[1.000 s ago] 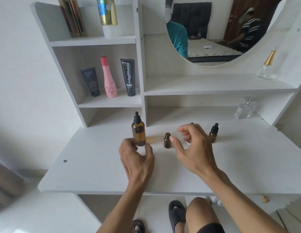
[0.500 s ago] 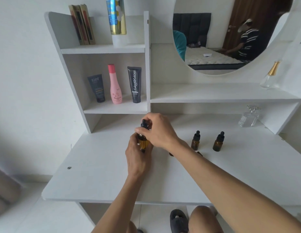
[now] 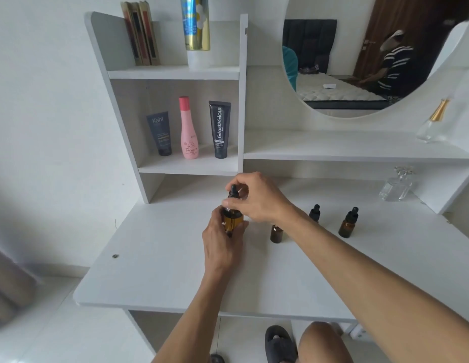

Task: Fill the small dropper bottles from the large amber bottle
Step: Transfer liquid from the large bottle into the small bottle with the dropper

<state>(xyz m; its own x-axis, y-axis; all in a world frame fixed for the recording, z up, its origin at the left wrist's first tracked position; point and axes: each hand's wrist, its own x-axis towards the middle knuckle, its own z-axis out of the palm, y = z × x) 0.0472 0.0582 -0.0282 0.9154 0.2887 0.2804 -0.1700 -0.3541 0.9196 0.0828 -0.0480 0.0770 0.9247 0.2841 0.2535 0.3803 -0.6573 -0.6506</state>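
Amber large bottle [image 3: 232, 222] with black dropper cap [image 3: 233, 191], white desk [image 3: 160, 260], pink bottle [image 3: 188, 128], black slipper [image 3: 279, 343].

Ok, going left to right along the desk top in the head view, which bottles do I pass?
Large amber dropper bottle → small uncapped brown bottle → small black-capped brown dropper bottle → clear glass perfume bottle.

Upper shelf: books [image 3: 140, 32], a blue-gold bottle [image 3: 196, 24].
Middle shelf: grey tube [image 3: 160, 133], pink bottle [image 3: 187, 128], black tube [image 3: 219, 129].
Right: two clear, possibly perfume, bottles [image 3: 433, 121].
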